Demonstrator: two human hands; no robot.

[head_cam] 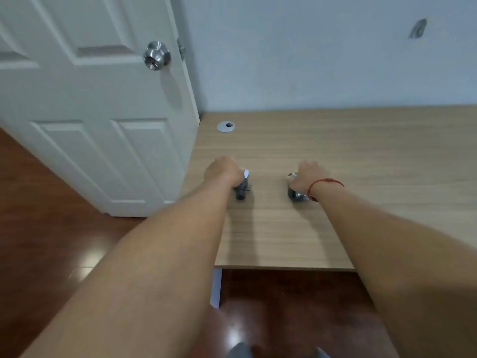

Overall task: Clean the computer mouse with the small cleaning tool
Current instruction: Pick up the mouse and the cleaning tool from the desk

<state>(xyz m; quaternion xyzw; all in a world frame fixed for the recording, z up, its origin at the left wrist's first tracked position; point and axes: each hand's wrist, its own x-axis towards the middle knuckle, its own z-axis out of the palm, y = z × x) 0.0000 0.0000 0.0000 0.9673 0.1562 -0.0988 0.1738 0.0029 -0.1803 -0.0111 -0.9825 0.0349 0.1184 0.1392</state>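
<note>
On the wooden desk [361, 156] my left hand [223, 169] is closed over a small dark cleaning tool [241, 191] with a white tip; the tool's dark end sticks out toward me and rests on the desk. About a hand's width to the right, my right hand [309, 174] covers a dark, glossy computer mouse [296, 193], fingers curled on its top. Only the mouse's near end and left side show. A red string bracelet circles my right wrist. The picture is blurred, so fine details of both objects are unclear.
A white panelled door [98, 104] with a metal knob [157, 56] stands open just left of the desk's left edge. A grey cable grommet [225, 126] sits near the desk's back left corner. Behind is a pale wall; below is a reddish wooden floor [51, 241].
</note>
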